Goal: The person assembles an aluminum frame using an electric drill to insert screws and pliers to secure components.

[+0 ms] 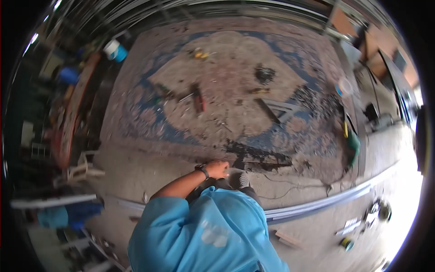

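Note:
My left hand [218, 169] hangs low in front of my body, a dark watch on its wrist. Its fingers look curled together, and whatever is in them, if anything, is too blurred to make out. Just beyond it lie a dark stained patch and the near edge of a patterned rug [222, 72]. My right hand is out of view. On the rug are a grey triangular metal frame [278, 111], a red object [199, 99], a yellow object [200, 54] and a heap of small dark pieces [317, 102].
Long pale metal bars [317, 207] cross the floor near my feet. A cable runs beside a green object [353, 144] at the rug's right edge. A blue and white bucket [116, 51] stands at the far left, and a clear container [344, 87] at the right.

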`<state>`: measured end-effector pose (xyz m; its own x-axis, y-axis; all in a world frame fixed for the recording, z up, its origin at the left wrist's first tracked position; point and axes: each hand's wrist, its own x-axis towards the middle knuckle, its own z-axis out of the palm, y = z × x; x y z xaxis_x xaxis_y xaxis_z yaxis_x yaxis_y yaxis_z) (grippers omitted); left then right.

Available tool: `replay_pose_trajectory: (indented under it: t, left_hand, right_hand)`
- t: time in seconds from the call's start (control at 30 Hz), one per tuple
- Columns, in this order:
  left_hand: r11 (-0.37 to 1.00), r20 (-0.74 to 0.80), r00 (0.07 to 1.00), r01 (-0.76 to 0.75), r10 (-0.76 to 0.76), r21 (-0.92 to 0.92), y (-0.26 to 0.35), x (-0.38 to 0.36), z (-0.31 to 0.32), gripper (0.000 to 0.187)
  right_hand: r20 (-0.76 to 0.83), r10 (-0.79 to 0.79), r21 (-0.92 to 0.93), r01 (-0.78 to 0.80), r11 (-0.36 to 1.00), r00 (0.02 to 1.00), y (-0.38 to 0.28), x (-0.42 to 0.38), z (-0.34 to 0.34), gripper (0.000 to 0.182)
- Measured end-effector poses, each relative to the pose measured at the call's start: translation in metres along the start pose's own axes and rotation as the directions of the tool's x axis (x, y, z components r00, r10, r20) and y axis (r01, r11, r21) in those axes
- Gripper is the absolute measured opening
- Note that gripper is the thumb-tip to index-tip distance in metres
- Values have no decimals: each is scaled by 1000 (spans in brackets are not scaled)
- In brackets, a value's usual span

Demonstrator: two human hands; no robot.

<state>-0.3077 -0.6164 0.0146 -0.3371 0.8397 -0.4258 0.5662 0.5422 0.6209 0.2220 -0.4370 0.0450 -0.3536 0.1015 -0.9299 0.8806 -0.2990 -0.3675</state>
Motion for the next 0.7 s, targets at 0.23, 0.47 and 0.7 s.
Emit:
replay_pose_trajectory:
  t: [0.23, 0.47, 0.7]
  left_hand:
    - [983, -26, 987, 156, -159, -97, 2, -64, -6, 46]
    - [950, -197, 964, 117, -179, -289, -57, -145, -1, 46]
    - [872, -401, 901, -54, -168, -487, -103, -257, -27, 54]
  right_hand:
    - [-23, 43, -152, -46, 987, 999, -45, -6, -62, 44]
    - [39, 11, -370, 5, 929, 999, -106, -33, -82, 38]
    - [524, -82, -471, 369, 801, 848, -243, 28, -12, 33]
